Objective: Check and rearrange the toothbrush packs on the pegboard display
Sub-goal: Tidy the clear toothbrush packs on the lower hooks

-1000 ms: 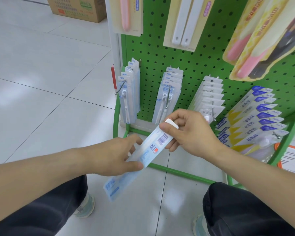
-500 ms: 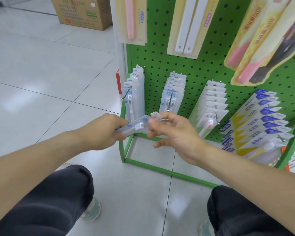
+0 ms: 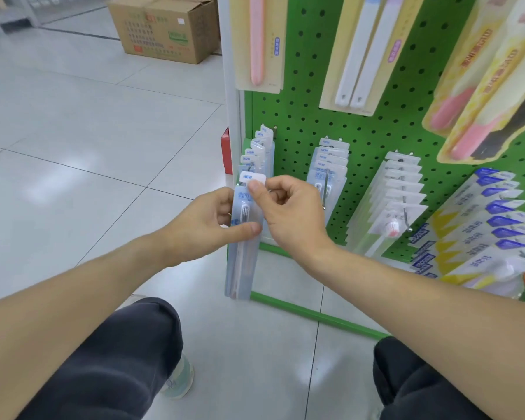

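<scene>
Your right hand point(image 3: 288, 213) pinches the white "NEW" header tab point(image 3: 253, 177) of a clear toothbrush pack point(image 3: 242, 247), thumb on the front of the tab, other fingers curled behind it. Your left hand point(image 3: 208, 221) grips the same pack lower down, thumb laid across its front, fingers wrapped behind the left edge. The pack hangs upright (long and narrow, brush head at the top), held just in front of the leftmost peg's row of matching packs point(image 3: 259, 150); whether the tab is on the hook you can't tell, your fingers hide it.

Outward from there: green pegboard point(image 3: 367, 128) carries a second row of clear packs point(image 3: 329, 165) just right of your right hand, then a white-tabbed row point(image 3: 402, 189), then blue-and-yellow packs point(image 3: 479, 228) at the far right. Above hang larger cream cards, one with a pink brush point(image 3: 256, 40), one with two white brushes point(image 3: 364, 50). Green base frame point(image 3: 309, 316) sits on the tiled floor point(image 3: 88, 140). Cardboard box point(image 3: 164, 25) stands on the floor well behind, upper left. Both your knees in dark trousers show at the bottom edge.
</scene>
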`<state>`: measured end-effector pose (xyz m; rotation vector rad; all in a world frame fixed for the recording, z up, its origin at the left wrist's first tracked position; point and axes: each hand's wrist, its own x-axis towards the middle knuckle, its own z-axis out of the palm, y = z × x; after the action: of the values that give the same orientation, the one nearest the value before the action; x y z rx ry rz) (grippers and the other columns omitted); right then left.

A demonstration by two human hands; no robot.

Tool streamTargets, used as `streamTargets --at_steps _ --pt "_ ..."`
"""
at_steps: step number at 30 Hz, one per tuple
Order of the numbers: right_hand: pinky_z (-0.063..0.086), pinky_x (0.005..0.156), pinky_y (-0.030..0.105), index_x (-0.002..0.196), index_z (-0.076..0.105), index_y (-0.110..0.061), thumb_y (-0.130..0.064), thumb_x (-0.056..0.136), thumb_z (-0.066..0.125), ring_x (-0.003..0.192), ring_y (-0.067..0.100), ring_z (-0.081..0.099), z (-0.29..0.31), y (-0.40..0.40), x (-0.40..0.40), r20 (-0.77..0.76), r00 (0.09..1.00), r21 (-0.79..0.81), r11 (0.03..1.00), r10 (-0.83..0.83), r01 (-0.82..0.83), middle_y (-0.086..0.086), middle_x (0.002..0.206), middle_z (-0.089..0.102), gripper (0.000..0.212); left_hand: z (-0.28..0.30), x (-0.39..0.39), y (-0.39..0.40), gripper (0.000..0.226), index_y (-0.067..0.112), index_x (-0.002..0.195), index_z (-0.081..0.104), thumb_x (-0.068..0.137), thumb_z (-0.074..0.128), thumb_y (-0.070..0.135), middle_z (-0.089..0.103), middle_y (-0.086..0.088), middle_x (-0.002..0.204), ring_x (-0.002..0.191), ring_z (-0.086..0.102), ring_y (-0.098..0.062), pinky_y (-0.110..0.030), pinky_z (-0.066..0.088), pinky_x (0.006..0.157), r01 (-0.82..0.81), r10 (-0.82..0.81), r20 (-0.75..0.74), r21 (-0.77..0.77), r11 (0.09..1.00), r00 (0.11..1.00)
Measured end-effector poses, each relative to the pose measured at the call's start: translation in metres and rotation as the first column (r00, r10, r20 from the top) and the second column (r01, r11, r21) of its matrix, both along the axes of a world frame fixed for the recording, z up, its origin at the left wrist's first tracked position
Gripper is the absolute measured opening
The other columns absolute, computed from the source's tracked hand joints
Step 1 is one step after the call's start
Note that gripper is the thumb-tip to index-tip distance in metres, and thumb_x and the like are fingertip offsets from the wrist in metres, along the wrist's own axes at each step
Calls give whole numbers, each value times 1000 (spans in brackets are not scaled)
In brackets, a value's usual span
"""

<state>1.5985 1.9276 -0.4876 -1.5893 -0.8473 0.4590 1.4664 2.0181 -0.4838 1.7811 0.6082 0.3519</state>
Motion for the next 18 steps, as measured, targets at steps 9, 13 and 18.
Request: streamTargets --at_steps 9,13,18 --pt "46 59 35 75 67 -17 -29 100 62 57 12 50 -15 11 3 7 999 -48 998 39 -38 -1 59 58 27 -9 2 9 9 21 104 59 96 64 23 74 3 99 88 70 -6 -13 52 67 -60 64 -80 51 997 995" --pt "47 63 29 77 64 -28 -28 98 64 62 11 56 -17 16 3 23 999 -43 999 30 -29 -11 62 59 21 -14 5 11 12 25 112 60 100 60 25 72 2 113 107 68 -13 -22 53 83 -47 54 -109 59 997 993" --pt "49 63 27 78 66 -27 -28 98 66 62 7 54 -14 22 1 68 998 -10 1000 19 -18 -11 63 59 20 -11 7 10 18 37 115 57 103 53 23 69 11 117 113 64 -9 -30 52 95 -11 18 -88 78 997 996"
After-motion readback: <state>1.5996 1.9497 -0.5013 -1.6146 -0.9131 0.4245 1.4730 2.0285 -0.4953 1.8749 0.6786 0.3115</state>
